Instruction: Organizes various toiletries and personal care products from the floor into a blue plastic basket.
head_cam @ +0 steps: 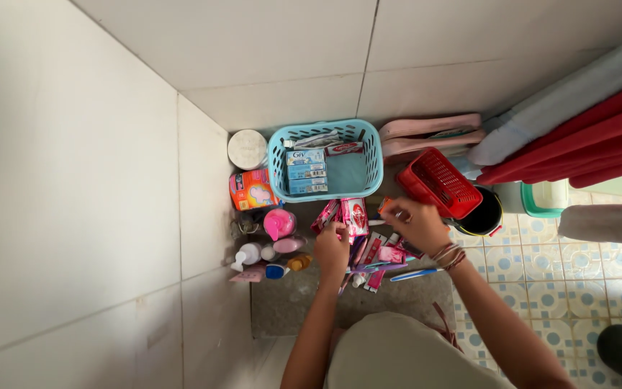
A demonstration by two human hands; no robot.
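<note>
Reference landmark: the light blue perforated plastic basket (368,173), set on the floor against the white tiled wall. It contains a stack of blue and white flat cartons (306,171) along its left side.

Left hand (332,248): positioned directly below the basket, over a pile of pink and red sachets and tubes (368,248). The fingers are curled inward and pinch one pink sachet at the top of the pile.

Right hand (417,222): positioned below the basket's lower right corner. The fingers are closed on a small orange-tipped item (384,207); its kind cannot be determined. Beaded bracelets (449,255) encircle the wrist.

Adjacent items:
- A red perforated plastic basket (438,181), tilted, lies just right of the blue basket and rests on a black round pot (485,216).
- A white round lidded jar (247,148) stands just left of the blue basket.
- An orange printed packet (251,189) lies below the jar.
- A pink domed cap bottle (278,222) and small pump bottles (248,255) lie below left of the blue basket.
- A blue toothbrush (413,274) lies below the pile.
</note>
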